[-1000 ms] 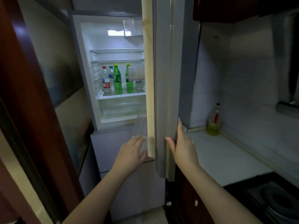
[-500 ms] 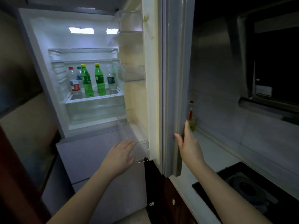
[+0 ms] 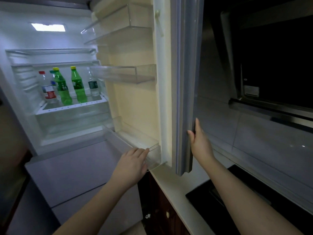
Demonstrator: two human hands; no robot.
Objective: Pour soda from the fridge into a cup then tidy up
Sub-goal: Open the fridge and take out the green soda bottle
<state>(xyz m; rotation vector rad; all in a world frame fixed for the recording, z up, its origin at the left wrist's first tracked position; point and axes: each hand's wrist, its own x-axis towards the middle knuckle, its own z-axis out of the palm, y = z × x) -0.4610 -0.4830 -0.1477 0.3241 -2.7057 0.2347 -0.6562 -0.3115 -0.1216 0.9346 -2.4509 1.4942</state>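
- Currently, the step in hand appears to be opening the fridge; no bottle is being held yet.
- Nearest, the left hand (image 3: 131,164) is resting with fingers fairly straight against the clear plastic bottom door bin (image 3: 153,156), gripping nothing.
- Beside it, the right hand (image 3: 200,143) is touching the outer edge of the tall grey fridge door (image 3: 184,82), fingers extended along it, thumb on the near face; a true grasp cannot be confirmed.
- Below the right arm, a pale countertop (image 3: 171,182) and black hob (image 3: 211,199) are showing.
- Farther in, two green plastic soda bottles with yellow caps (image 3: 77,85) are standing upright on the white lit shelf (image 3: 72,106), between a clear red-capped bottle (image 3: 48,89) and a clear dark-labelled bottle (image 3: 93,85).
- Judging ahead, the next move is calling for one hand to leave the door, reach deep, and grip a green bottle without toppling its neighbours.
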